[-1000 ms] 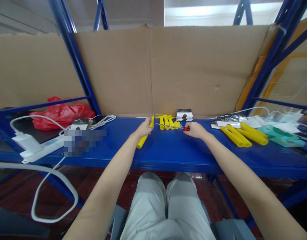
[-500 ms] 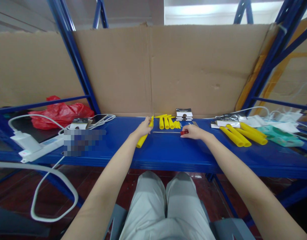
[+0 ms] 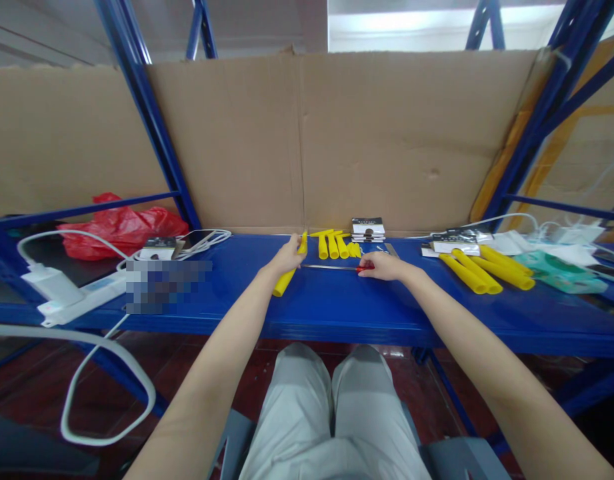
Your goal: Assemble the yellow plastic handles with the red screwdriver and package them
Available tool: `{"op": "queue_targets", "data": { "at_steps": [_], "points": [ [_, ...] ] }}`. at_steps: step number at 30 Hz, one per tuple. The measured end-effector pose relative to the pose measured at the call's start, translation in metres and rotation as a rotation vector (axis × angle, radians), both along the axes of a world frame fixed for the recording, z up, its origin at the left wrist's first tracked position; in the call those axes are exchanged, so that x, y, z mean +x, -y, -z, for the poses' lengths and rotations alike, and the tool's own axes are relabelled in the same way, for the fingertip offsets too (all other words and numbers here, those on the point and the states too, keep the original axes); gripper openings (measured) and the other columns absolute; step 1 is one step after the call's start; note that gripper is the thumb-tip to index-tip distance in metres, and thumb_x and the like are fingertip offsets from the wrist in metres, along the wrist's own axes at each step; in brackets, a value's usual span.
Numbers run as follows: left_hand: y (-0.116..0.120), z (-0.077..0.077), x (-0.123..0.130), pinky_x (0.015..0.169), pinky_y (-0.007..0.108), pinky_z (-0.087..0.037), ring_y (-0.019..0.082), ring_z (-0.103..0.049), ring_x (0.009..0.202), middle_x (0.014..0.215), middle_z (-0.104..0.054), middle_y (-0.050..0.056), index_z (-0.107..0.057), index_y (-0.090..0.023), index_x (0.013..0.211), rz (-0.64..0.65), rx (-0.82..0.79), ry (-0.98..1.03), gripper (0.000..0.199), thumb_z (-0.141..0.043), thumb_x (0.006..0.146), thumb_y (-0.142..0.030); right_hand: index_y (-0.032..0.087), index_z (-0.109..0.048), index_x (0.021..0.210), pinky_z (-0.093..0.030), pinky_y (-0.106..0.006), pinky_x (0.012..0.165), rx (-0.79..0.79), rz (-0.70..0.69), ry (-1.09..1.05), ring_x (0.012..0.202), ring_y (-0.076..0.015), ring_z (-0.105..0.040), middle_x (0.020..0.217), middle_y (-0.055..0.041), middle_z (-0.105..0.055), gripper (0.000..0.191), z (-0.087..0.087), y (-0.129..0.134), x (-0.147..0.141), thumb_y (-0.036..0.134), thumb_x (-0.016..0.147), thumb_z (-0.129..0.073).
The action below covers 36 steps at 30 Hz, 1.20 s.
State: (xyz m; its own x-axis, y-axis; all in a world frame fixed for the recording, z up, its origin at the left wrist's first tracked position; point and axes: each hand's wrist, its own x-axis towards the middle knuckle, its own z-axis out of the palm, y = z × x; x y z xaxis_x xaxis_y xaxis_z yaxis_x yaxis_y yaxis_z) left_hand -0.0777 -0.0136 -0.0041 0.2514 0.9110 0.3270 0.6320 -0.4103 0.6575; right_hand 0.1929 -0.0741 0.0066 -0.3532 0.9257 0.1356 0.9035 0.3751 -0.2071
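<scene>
My left hand point(image 3: 287, 256) is closed around a yellow plastic tube point(image 3: 285, 284), whose wide end points down toward me and whose narrow end shows above the fingers. In my right hand point(image 3: 381, 266) is a screwdriver point(image 3: 365, 268) with a red handle. Its long thin shaft point(image 3: 329, 267) points left, and the tip reaches the tube beside my left fingers; whether it touches or enters the tube I cannot tell. Just beyond the shaft lie several more yellow tubes point(image 3: 333, 245) and small yellow pieces point(image 3: 354, 250).
Behind the tubes stands a stack of black-and-white packets point(image 3: 367, 230). Further yellow tubes point(image 3: 469, 272) and a green plastic package point(image 3: 561, 272) lie right. A power strip point(image 3: 87, 297), cables and a red bag point(image 3: 127, 227) are left. Cardboard point(image 3: 377, 133) walls the back of the blue shelf point(image 3: 337, 307).
My right hand has moved slightly left and toward me with the screwdriver, bringing its tip up to the yellow tube. My left hand has stayed put.
</scene>
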Motion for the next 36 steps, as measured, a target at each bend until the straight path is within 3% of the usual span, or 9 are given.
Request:
{"op": "queue_targets", "data": {
  "at_steps": [8, 16, 20, 25, 36],
  "points": [
    [0.002, -0.002, 0.001, 0.051, 0.020, -0.045, 0.008, -0.060, 0.052, 0.127, -0.059, 0.016, -0.041, -0.019, 0.112, 0.001, -0.033, 0.013, 0.038, -0.056, 0.079, -0.009, 0.019, -0.068, 0.092, -0.048, -0.029, 0.072, 0.032, -0.072, -0.042, 0.079, -0.0175, -0.065, 0.088, -0.0049, -0.070, 0.021, 0.004, -0.009, -0.002, 0.033, 0.078, -0.068],
    [0.004, -0.004, 0.002, 0.054, 0.022, -0.046, 0.008, -0.057, 0.048, 0.113, -0.066, 0.014, -0.041, -0.017, 0.111, 0.007, -0.058, -0.021, 0.034, -0.052, 0.081, -0.007, 0.020, -0.067, 0.099, -0.046, -0.032, 0.083, 0.164, -0.077, 0.170, 0.103, -0.0243, -0.063, 0.108, -0.0090, -0.070, 0.022, -0.014, -0.010, -0.050, 0.032, 0.081, -0.066],
    [0.006, -0.004, 0.003, 0.056, 0.022, -0.047, 0.010, -0.060, 0.052, 0.104, -0.068, 0.009, -0.043, -0.018, 0.108, 0.007, -0.048, 0.002, 0.033, -0.055, 0.079, -0.006, 0.018, -0.067, 0.101, -0.046, -0.034, 0.082, 0.229, -0.029, 0.085, 0.102, -0.0250, -0.064, 0.106, -0.0106, -0.070, 0.021, -0.023, -0.021, -0.078, 0.031, 0.086, -0.060],
    [0.005, -0.003, 0.002, 0.055, 0.022, -0.047, 0.011, -0.062, 0.055, 0.102, -0.068, 0.007, -0.043, -0.019, 0.106, 0.014, -0.037, -0.002, 0.032, -0.056, 0.080, -0.008, 0.020, -0.066, 0.103, -0.047, -0.030, 0.079, 0.257, 0.024, -0.088, 0.094, -0.0208, -0.067, 0.099, -0.0074, -0.072, 0.021, -0.021, -0.043, -0.100, 0.031, 0.089, -0.056],
    [0.009, -0.005, 0.004, 0.057, 0.023, -0.047, 0.010, -0.059, 0.053, 0.111, -0.066, 0.012, -0.043, -0.017, 0.105, 0.068, 0.019, -0.039, 0.030, -0.051, 0.078, -0.006, 0.020, -0.066, 0.100, -0.045, -0.032, 0.084, 0.324, 0.001, -0.285, 0.094, -0.0198, -0.065, 0.099, -0.0055, -0.072, 0.020, -0.007, -0.051, -0.113, 0.028, 0.090, -0.051]
  ]
}}
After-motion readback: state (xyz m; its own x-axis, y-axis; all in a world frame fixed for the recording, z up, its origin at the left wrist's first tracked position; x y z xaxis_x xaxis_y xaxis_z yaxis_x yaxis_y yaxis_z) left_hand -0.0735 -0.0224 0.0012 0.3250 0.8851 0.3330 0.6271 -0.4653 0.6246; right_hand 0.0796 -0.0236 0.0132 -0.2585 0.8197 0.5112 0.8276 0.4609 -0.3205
